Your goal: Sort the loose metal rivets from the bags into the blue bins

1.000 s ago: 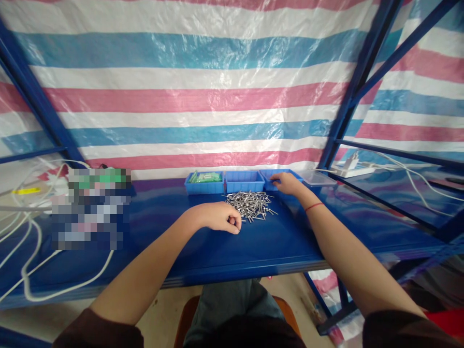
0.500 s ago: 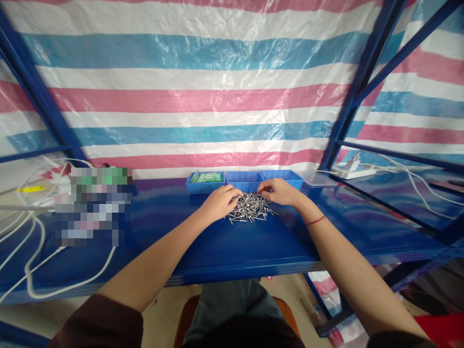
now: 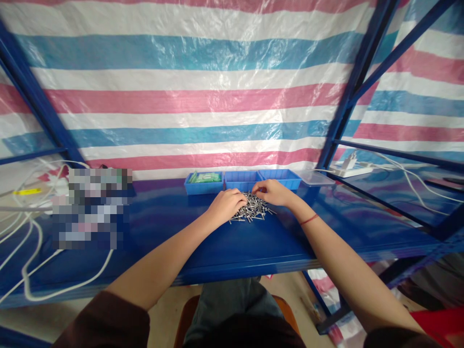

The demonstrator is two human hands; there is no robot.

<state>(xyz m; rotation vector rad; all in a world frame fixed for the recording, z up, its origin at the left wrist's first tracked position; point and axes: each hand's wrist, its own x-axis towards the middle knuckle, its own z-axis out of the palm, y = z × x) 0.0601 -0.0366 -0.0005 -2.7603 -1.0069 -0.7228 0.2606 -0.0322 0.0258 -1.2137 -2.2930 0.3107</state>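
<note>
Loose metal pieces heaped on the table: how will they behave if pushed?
The metal pieces look like thin, shiny rods, so probably stiff and somewhat slippery. Crisscrossed in a loose heap, they would likely slide over each other. Strays at the edge might roll on the glossy blue table.

Pins point(image 3: 253, 211): seen as shiny metal.
Trays point(image 3: 242, 185): seen as ribbed plastic.
Tabletop point(image 3: 239, 256): finished in gloss.
Sheeting point(image 3: 217, 101): seen as creased, glossy plastic.
Sleeve point(image 3: 116, 319): seen as matt cloth.

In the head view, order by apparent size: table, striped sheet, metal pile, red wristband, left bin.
1. Striped sheet
2. Table
3. Left bin and metal pile, too alike to rank
4. Red wristband
</note>
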